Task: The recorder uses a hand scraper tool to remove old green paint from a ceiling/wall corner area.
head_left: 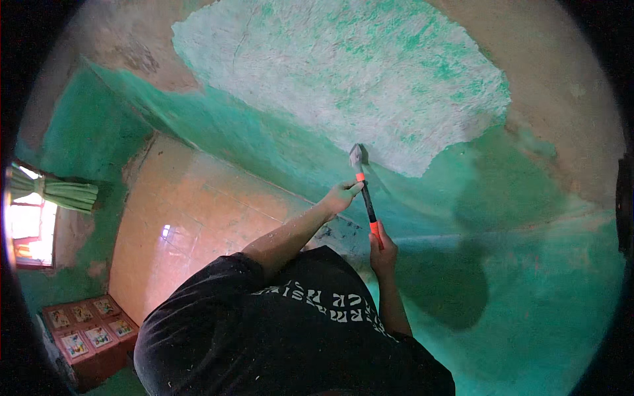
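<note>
A scraper point(370, 206) with a black shaft, orange bands and a grey metal head is in both my hands. My left hand point(341, 198) is closed by the upper part of the shaft, just below the head. Lower down, my right hand point(384, 253) wraps round the orange end of the handle. The head is against or very close to the green-painted wall point(264, 142), at the lower border of a large pale patch point(297, 72) where the paint is stripped to rough plaster. Streaks of green show within that patch.
Bare brownish plaster point(555, 72) borders the patch on the right. Glossy orange tiles point(175, 198) lie to the left. A red box-like piece point(89, 336) with picture panels stands at lower left, below a bright window point(33, 224) with a green curtain point(69, 193).
</note>
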Demonstrator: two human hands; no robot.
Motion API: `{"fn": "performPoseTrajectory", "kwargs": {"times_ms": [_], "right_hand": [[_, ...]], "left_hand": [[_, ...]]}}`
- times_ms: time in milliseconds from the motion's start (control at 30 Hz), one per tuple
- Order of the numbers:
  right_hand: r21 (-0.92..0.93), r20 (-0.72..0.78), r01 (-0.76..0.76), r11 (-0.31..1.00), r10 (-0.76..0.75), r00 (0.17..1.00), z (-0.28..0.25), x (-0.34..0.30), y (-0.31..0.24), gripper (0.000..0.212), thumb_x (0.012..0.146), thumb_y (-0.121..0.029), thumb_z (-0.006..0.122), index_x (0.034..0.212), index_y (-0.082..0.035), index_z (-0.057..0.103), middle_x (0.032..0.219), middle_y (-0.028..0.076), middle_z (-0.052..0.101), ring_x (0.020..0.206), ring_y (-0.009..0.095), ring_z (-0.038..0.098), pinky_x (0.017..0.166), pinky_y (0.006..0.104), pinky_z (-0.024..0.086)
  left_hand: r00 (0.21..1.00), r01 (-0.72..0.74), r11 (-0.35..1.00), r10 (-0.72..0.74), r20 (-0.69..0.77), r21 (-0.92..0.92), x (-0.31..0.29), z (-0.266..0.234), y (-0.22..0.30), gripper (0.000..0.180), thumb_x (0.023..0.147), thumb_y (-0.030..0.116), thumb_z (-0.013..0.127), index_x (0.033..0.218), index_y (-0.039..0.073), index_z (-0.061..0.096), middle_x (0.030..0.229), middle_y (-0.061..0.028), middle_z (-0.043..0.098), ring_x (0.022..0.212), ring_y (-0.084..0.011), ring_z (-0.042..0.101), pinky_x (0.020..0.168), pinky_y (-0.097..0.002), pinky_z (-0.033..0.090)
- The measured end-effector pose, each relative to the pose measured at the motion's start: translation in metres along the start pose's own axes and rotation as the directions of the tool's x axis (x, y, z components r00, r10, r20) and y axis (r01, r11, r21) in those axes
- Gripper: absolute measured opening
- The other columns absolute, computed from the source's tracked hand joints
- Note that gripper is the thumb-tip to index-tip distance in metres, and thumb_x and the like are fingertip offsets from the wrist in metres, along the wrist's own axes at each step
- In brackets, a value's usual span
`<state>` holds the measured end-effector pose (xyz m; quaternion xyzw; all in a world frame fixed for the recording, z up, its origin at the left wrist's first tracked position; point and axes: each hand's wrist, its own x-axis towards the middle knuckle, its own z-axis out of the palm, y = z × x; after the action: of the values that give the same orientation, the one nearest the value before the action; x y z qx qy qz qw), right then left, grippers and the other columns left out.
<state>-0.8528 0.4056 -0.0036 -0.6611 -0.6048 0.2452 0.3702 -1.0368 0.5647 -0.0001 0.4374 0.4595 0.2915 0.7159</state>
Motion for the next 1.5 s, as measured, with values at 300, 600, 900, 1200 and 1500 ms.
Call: {"fn": "performPoseTrajectory", "kwargs": {"times_ms": [300, 600, 900, 1200, 1500], "right_hand": [[-0.061, -0.093, 0.028, 0.998, -0.033, 0.995, 0.023, -0.013, -0.012, 0.052, 0.105, -0.031, 0.062, 0.149, -0.005, 0.057, 0.103, 0.023, 0.074, 0.089, 0.036, 0.074, 0.076, 0.0446, 0.057], [-0.044, -0.154, -0.049, 0.998, 0.042, 0.987, 0.042, -0.02, -0.015, 0.053, 0.103, -0.03, 0.064, 0.15, -0.008, 0.057, 0.116, 0.025, 0.074, 0.102, 0.035, 0.075, 0.086, 0.0409, 0.056], [-0.077, -0.045, -0.177, 0.981, 0.173, 0.984, 0.032, -0.017, -0.036, 0.051, 0.103, -0.026, 0.066, 0.151, -0.012, 0.057, 0.12, 0.023, 0.074, 0.105, 0.033, 0.075, 0.089, 0.0404, 0.056], [-0.128, -0.161, 0.012, 0.992, -0.033, 0.986, 0.045, -0.019, -0.012, 0.05, 0.104, -0.028, 0.064, 0.152, -0.014, 0.057, 0.087, 0.021, 0.07, 0.076, 0.034, 0.07, 0.068, 0.0436, 0.053], [-0.237, -0.115, -0.002, 0.972, -0.026, 0.993, 0.03, -0.013, -0.011, 0.051, 0.104, -0.03, 0.064, 0.152, -0.017, 0.057, 0.099, 0.018, 0.073, 0.084, 0.035, 0.071, 0.074, 0.0461, 0.055]], "left_hand": [[0.997, -0.008, 0.998, 0.003, 0.074, 0.063, 0.021, -0.022, -0.027, 0.052, 0.105, 0.052, 0.061, 0.134, 0.009, 0.069, 0.117, -0.0036, 0.066, 0.106, -0.0166, 0.057, 0.081, -0.034, 0.046], [0.998, -0.064, 0.997, 0.063, 0.009, 0.043, 0.007, -0.013, -0.007, 0.056, 0.102, 0.055, 0.064, 0.13, 0.007, 0.069, 0.103, -0.0018, 0.062, 0.096, -0.0141, 0.055, 0.08, -0.0324, 0.046], [0.996, -0.08, 0.997, 0.081, 0.031, -0.024, 0.015, -0.024, -0.017, 0.059, 0.098, 0.059, 0.068, 0.126, 0.008, 0.071, 0.102, -0.0024, 0.061, 0.085, -0.0135, 0.052, 0.072, -0.0312, 0.044], [0.998, -0.04, 0.999, 0.04, 0.043, 0.007, 0.012, -0.027, -0.009, 0.049, 0.1, 0.052, 0.068, 0.125, 0.01, 0.073, 0.107, -0.0007, 0.063, 0.096, -0.0142, 0.053, 0.083, -0.0333, 0.046], [0.992, -0.122, 0.993, 0.122, 0.016, -0.008, 0.012, -0.023, -0.012, 0.051, 0.101, 0.05, 0.068, 0.123, 0.004, 0.072, 0.1, 0.0003, 0.062, 0.092, -0.014, 0.052, 0.084, -0.0335, 0.045]]}}
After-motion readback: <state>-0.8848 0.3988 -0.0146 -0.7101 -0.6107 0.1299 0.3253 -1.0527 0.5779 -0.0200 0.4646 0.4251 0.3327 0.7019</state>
